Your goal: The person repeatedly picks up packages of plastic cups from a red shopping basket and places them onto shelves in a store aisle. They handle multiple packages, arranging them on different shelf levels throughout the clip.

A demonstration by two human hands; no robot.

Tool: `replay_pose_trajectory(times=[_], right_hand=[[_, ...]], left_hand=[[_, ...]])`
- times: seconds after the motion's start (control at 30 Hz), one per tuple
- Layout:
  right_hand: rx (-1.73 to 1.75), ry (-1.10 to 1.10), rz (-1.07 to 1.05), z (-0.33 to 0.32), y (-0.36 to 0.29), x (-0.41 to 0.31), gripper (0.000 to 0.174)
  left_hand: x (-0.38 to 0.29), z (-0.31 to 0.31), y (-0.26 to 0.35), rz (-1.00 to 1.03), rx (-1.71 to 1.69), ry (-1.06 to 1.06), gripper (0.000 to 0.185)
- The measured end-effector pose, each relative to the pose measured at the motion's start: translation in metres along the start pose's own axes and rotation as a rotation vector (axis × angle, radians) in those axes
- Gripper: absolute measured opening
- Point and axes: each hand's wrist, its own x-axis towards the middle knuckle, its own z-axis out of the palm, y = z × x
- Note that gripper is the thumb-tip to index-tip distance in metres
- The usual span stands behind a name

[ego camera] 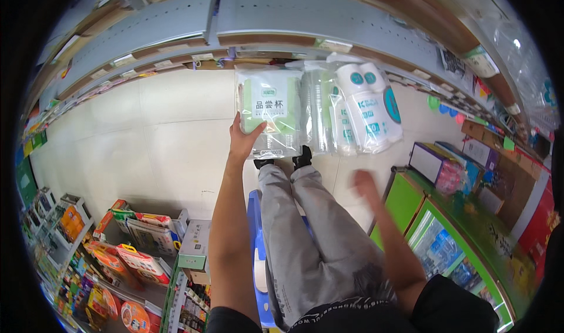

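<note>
A clear plastic pack of tasting cups (269, 108) with a green and white label stands in front of me. My left hand (246, 135) grips its lower left edge, thumb across the front. Right beside it are further clear packs of plastic cups (318, 112), then white plastic-wrapped packs with teal print (368, 112), apparently paper rolls. My right hand (364, 184) is blurred, below and apart from these packs, over the floor; its fingers cannot be made out.
Grey metal shelves (282, 13) with brown edges and price tags curve across the top. A blue plastic stool (255, 209) is under me. A green glass-fronted cabinet (458, 249) with boxes on top stands at right. Shelves of packaged goods (143, 258) fill the lower left.
</note>
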Motion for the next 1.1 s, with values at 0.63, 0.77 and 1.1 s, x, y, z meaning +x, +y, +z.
replay_pose_trajectory(times=[0.63, 0.77, 1.1], right_hand=[[0.360, -0.336, 0.052, -0.046, -0.128, 0.110, 0.078], [0.393, -0.306, 0.031, -0.021, -0.139, 0.110, 0.073], [0.234, -0.218, -0.119, -0.022, -0.164, 0.119, 0.076]], left_hand=[[0.000, 0.023, -0.001, 0.183, 0.281, 0.011, 0.087], [0.007, 0.018, -0.007, 0.024, 0.281, -0.057, 0.122], [-0.008, 0.007, 0.028, 0.132, 0.037, -0.119, 0.088]])
